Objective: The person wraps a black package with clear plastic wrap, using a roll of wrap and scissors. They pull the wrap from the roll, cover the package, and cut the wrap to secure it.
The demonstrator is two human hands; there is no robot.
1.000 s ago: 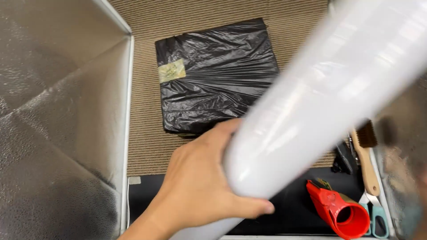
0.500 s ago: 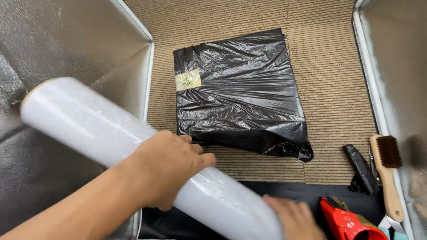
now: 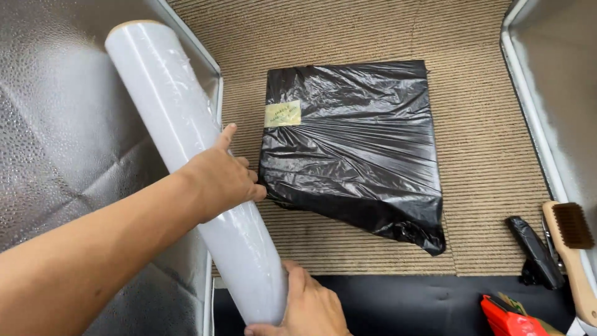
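Note:
A long roll of clear stretch film (image 3: 180, 143) leans diagonally against the silver padded wall on the left. My left hand (image 3: 221, 177) wraps over its middle, fingers closed on it. At the bottom, my right hand (image 3: 308, 305) grips the roll's lower end. Just right of the roll, a flat square package wrapped in black plastic (image 3: 357, 146) lies on the ribbed beige carpet (image 3: 485, 180), with a small yellowish label (image 3: 283, 114) at its upper left corner. The left hand's fingertips almost touch the package's left edge.
Silver padded walls (image 3: 56, 124) stand on the left and on the right (image 3: 559, 74). A wooden-handled brush (image 3: 572, 249) and a black tool (image 3: 533, 252) lie at the right. A red tool (image 3: 507, 317) sits on a black mat (image 3: 410, 305) at the bottom.
The roll has swung from across the view to leaning at the left wall. My left hand stayed on its middle; my right hand now holds its lower end. The view has moved closer.

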